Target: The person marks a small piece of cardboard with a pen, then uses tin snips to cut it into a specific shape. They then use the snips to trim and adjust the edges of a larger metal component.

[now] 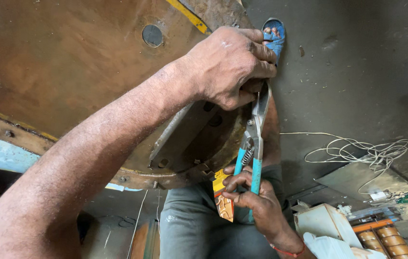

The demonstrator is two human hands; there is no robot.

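My right hand (254,201) grips the turquoise handles of a pair of metal snips (254,139) that point upward. The same hand also pinches a small yellow and orange packet (223,201) against the handles. My left hand (233,67) reaches across from the lower left and is closed around the tip of the snips' blades, at the edge of a big rusty round metal plate (69,72). Whatever sits between the blades is hidden by my fingers.
The rusty plate has round holes and a yellow stripe (189,17). My foot in a blue sandal (273,36) rests on the grey floor. A loose white wire (362,151) lies to the right. A white box (324,220) and orange coils (386,240) sit at the lower right.
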